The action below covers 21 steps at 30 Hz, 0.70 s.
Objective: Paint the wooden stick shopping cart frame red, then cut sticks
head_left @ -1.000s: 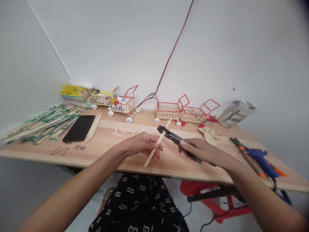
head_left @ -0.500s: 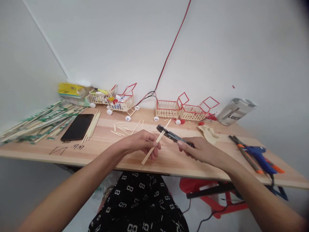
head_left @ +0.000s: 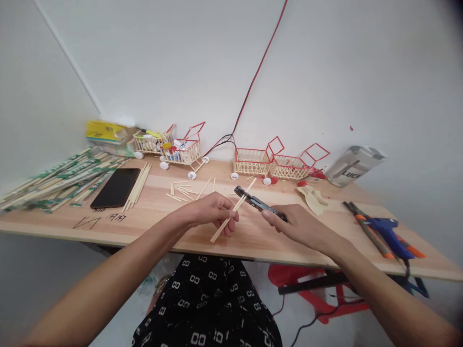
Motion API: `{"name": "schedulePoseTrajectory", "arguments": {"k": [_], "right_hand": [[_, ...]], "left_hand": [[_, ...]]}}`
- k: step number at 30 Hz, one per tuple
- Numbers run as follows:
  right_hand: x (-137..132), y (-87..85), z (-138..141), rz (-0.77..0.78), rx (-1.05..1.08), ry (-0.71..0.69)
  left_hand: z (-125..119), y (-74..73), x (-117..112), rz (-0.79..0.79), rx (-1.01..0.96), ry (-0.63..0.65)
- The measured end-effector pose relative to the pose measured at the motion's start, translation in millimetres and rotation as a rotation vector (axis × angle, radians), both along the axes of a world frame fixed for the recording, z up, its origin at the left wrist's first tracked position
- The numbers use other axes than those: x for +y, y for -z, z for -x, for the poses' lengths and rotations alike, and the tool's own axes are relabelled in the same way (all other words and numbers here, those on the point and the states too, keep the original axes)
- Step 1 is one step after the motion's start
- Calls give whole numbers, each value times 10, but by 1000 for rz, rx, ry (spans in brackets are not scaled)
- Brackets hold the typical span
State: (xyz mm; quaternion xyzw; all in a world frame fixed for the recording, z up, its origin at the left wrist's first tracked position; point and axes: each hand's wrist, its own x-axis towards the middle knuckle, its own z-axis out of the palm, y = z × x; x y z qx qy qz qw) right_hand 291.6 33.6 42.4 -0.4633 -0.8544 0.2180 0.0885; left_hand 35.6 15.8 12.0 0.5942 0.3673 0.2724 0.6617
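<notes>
My left hand (head_left: 211, 212) is closed around a thin wooden stick (head_left: 220, 229) that slants up to the right over the table's front edge. My right hand (head_left: 298, 224) grips the handles of black cutting pliers (head_left: 253, 200). The pliers' jaws sit on the stick near its upper part. Both hands hover just above the wooden table (head_left: 155, 217).
Several stick-built carts with red frames (head_left: 253, 163) stand along the wall. Cut sticks (head_left: 183, 190) lie mid-table; a black phone (head_left: 115, 188) and wrapped chopsticks (head_left: 54, 178) at left. A blue glue gun (head_left: 388, 231), orange-handled pliers (head_left: 365, 226) and a silver pack (head_left: 352, 166) at right.
Both hands have stayed together on the stick and pliers; the view has shifted slightly, and the right hand has closed a little more on the pliers' handles.
</notes>
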Motion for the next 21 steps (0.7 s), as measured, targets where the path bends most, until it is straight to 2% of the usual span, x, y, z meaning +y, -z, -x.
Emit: {"name": "schedulePoseTrajectory", "arguments": {"k": [12,21], "right_hand": [[56,99,30,-37,1,-63],[118,251,40,-60,-34,-51]], "left_hand": [[21,69,21,-11,40,-24],[40,144,35,-6,34,-9]]}}
